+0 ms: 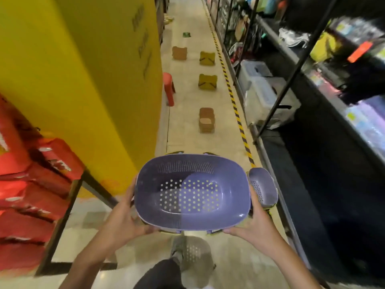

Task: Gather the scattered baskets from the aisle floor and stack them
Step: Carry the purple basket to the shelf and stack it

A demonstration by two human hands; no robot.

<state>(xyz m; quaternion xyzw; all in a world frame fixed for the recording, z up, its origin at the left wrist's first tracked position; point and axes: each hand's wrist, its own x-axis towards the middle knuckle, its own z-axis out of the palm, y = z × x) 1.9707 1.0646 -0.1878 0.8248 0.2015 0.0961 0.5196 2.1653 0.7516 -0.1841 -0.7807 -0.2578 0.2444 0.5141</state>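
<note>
**Slip risk w/ purple basket**

Purple basket (191, 192) sits between both hands. Left hand (127, 217) fingers curl under its near-left rim; right hand (253, 224) likewise at near-right. Edge-only hold could tip it. Brown basket (206, 120) lies well beyond fingertips—trip hazard.

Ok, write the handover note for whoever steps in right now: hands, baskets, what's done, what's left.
Left hand grips the left side of the large purple basket; right hand grips its right side.
A small purple basket sits just right of it, by the right hand; whether that hand also carries it is unclear.
On the floor ahead: one brown basket, two yellow baskets, and another brown basket farthest left.
Done: the purple basket is picked up.
Left: walk up the aisle, collect the four floor baskets, stack them all.
</note>
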